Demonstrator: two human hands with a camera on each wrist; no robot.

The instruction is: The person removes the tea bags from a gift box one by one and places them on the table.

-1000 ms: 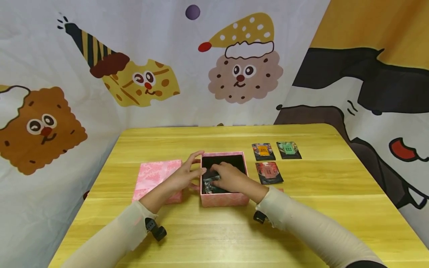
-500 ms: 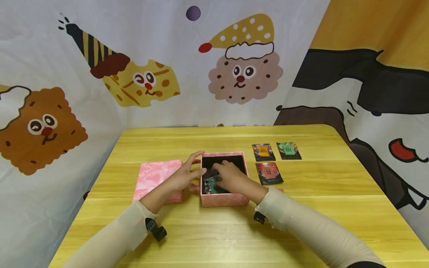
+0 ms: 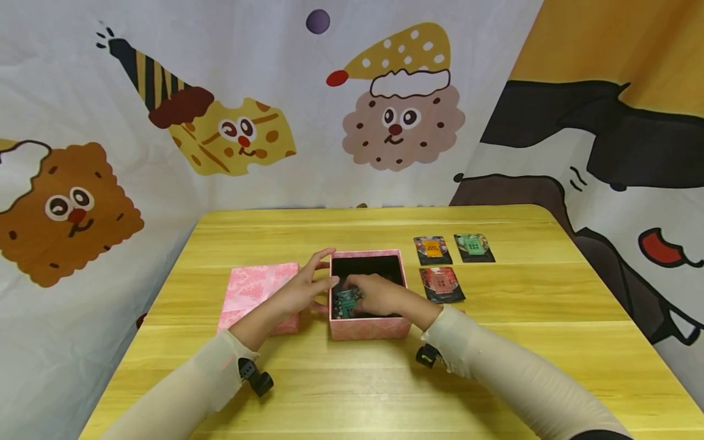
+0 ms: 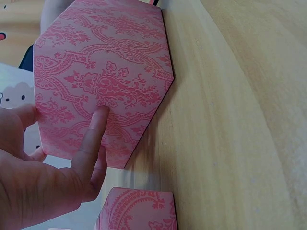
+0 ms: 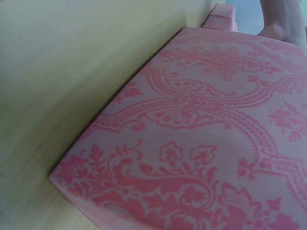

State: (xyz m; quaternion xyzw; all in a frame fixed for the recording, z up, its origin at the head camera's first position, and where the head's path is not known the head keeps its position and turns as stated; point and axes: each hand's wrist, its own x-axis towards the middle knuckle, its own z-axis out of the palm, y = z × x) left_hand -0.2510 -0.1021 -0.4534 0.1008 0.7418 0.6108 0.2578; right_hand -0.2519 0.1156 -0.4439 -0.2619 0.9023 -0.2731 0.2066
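A pink patterned gift box [image 3: 370, 330] with a dark inside stands uncovered mid-table. My left hand [image 3: 294, 293] holds its left wall, thumb at the rim and fingers along the outside. In the left wrist view, one extended finger of the left hand [image 4: 53, 184] presses on the pink wall [image 4: 110, 62]. My right hand [image 3: 379, 294] reaches down into the box, its curled fingers pinching a dark green printed packet [image 3: 345, 304] near the left inner wall. Its fingertips are partly hidden. The right wrist view shows only the box's outer wall [image 5: 192, 120].
The pink lid [image 3: 255, 293] lies left of the box, under the left forearm. To the right lie three flat packets: orange-labelled [image 3: 432, 249], green-labelled [image 3: 474, 247] and red-labelled [image 3: 442, 283]. A small pink corner [image 3: 461, 312] peeks out beside the right sleeve.
Inside the box, the right hand has sunk a little lower and the packet has tilted, showing more of its green face. The left hand, box and lid stay put.
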